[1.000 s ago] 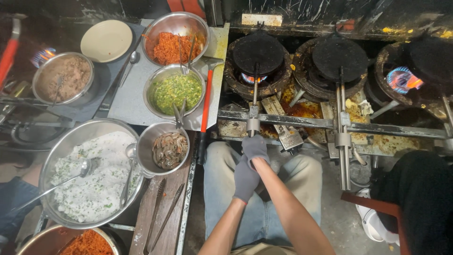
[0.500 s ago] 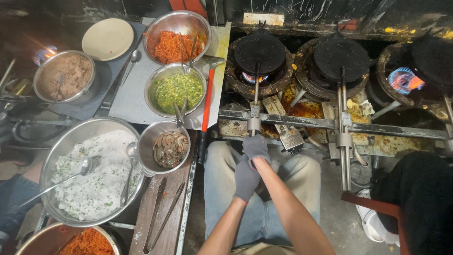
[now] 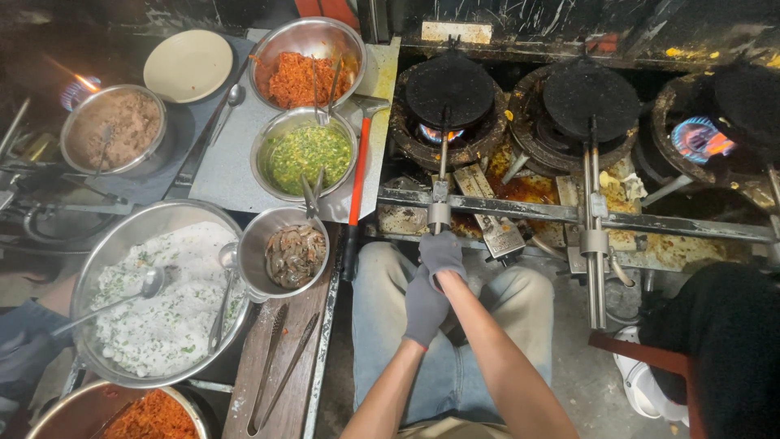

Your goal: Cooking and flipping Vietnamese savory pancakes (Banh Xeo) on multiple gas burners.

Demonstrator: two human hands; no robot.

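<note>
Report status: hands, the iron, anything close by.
Left hand and right hand, both gloved, stacked at the round iron's handle. Iron shut over flame. Red-handled spatula alongside, apart.

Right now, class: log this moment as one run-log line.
left hand: grey-gloved, overlapping right | right hand: gloved, at long metal handle | round black iron mould: closed, over flame

Metal bowls hold shrimp [image 3: 294, 254], chopped greens [image 3: 308, 153], shredded carrot [image 3: 303, 79] and white batter [image 3: 158, 302].

No packages, signs or screens are visible. Only one small pale rectangular plate [image 3: 456, 32], perhaps a label, sits on the dark wall, far beyond the hands.
</note>
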